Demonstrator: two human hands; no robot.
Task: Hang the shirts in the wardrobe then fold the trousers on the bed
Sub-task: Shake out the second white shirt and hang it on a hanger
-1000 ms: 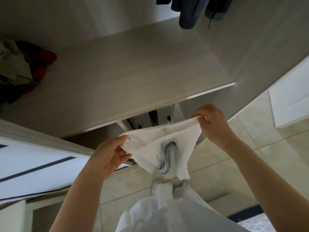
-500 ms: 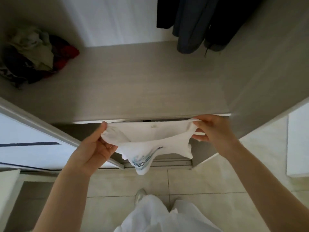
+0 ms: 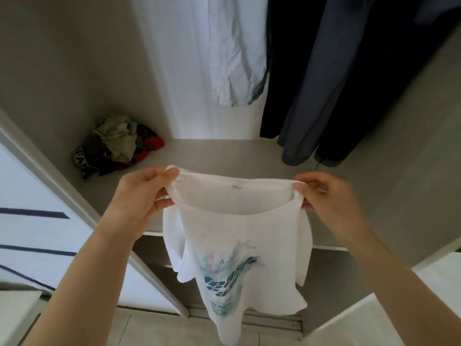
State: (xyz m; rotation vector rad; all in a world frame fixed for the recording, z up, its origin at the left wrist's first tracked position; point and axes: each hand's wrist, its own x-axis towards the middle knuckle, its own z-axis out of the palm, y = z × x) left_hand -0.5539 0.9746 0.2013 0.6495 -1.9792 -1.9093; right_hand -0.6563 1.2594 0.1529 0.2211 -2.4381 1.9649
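**Clerk:** Grip?

**Inspector:** White cloth is pinched at both ends. The left fingers (image 3: 163,174) curl over one end of the neckline of the shirt (image 3: 237,231), with the thumb beneath it. The right fingers (image 3: 308,184) curl onto the other end in the same manner.

**Clerk:** The hands themselves?

**Inspector:** The left hand (image 3: 139,193) and right hand (image 3: 326,196) are about level and well apart. The neckline is drawn out wide between them. Both forearms are bare.

**Clerk:** Where is the shirt?

**Inspector:** It is held in the air before the open wardrobe (image 3: 62,71), its neckline over the front of the shelf (image 3: 224,153). The body hangs down past the shelf's edge towards the tiled floor (image 3: 149,328). There is a blue-green print on the chest, with lettering too blurred to read.

**Clerk:** Inside the wardrobe?

**Inspector:** The shelf is grey with a wood grain. A pile of clothes (image 3: 117,146) in pale green, black and red lies in its back left corner. A pale garment (image 3: 229,58) hangs at the back in the centre. Dark garments (image 3: 324,83) hang just to its right, and their hems reach down near the shelf. I cannot tell whether they touch it.

**Clerk:** Surroundings?

**Inspector:** A white sliding door (image 3: 37,208) with dark stripes stands at the left. Its track (image 3: 269,320) runs along the floor under the shirt's hem.
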